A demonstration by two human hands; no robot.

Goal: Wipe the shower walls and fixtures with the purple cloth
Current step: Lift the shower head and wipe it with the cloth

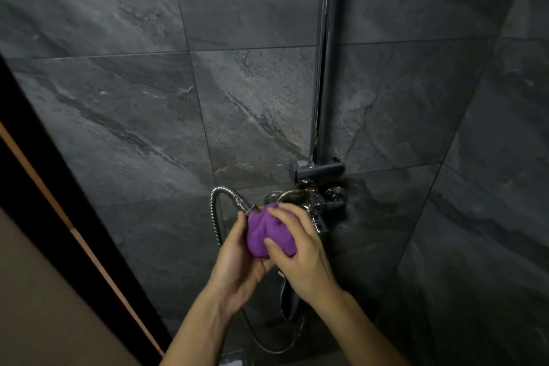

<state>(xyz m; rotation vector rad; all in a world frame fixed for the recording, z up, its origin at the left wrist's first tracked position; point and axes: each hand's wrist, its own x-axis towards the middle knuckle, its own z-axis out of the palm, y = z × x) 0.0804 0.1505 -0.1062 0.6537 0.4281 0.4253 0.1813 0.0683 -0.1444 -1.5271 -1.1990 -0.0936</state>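
Observation:
The purple cloth [267, 232] is bunched into a ball in front of the chrome shower mixer [323, 202]. My left hand [240, 264] cups it from below and the left. My right hand [300, 252] presses on it from the right, fingers over its top and front. The cloth wraps whatever sits at the end of the metal hose [218, 205]; that part is hidden. Behind stands the dark grey tiled wall [148, 116]. A chrome riser pipe [325, 68] runs up from the mixer.
A second tiled wall [490, 187] meets the first at a corner on the right. A black door frame [53, 163] slants down the left side. The hose loops low near the floor [267, 348], where a dark handset-like shape [289, 303] hangs.

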